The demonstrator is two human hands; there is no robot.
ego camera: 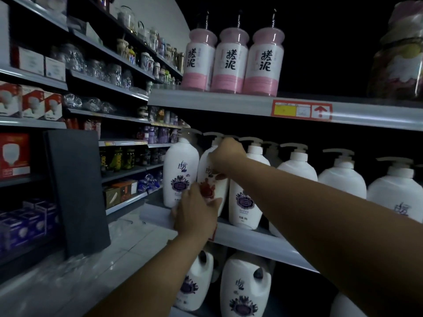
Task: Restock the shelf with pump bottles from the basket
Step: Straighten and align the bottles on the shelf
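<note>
**A:** What's over on the far left?

**B:** Side shelving (107, 84) with boxes, glass jars and small bottles, all dim. A dark flat panel (76, 191) leans in front of it.

**A:** And the shelf being stocked?

**B:** The middle shelf (251, 239) carries a row of white pump bottles. The leftmost one (180, 172) has a purple label and stands upright at the shelf's left end.

**A:** Where's the left hand?

**B:** The left hand (194, 213) is low at the shelf's front edge, thumb spread out to the right, against the bottom of the red-label pump bottle (212, 179). Whether its fingers curl round the base, I cannot tell; they're hidden behind the hand.

**A:** That bottle is the one going in?

**B:** Yes. It stands second in the row, tilted slightly, just beside the purple-label bottle and touching or nearly touching it.

**A:** The right hand?

**B:** The right hand (225, 154) is clamped on that same bottle's neck, just under the pump head, fingers curled round it.

**A:** Further right?

**B:** More white pump bottles (297, 167) run along the shelf behind the right forearm. Above, three pink-and-white bottles (233, 62) stand together on the top shelf (229, 104), beside a red price tag (302, 110). Below, large white jugs (246, 287) sit on the lower level.
</note>
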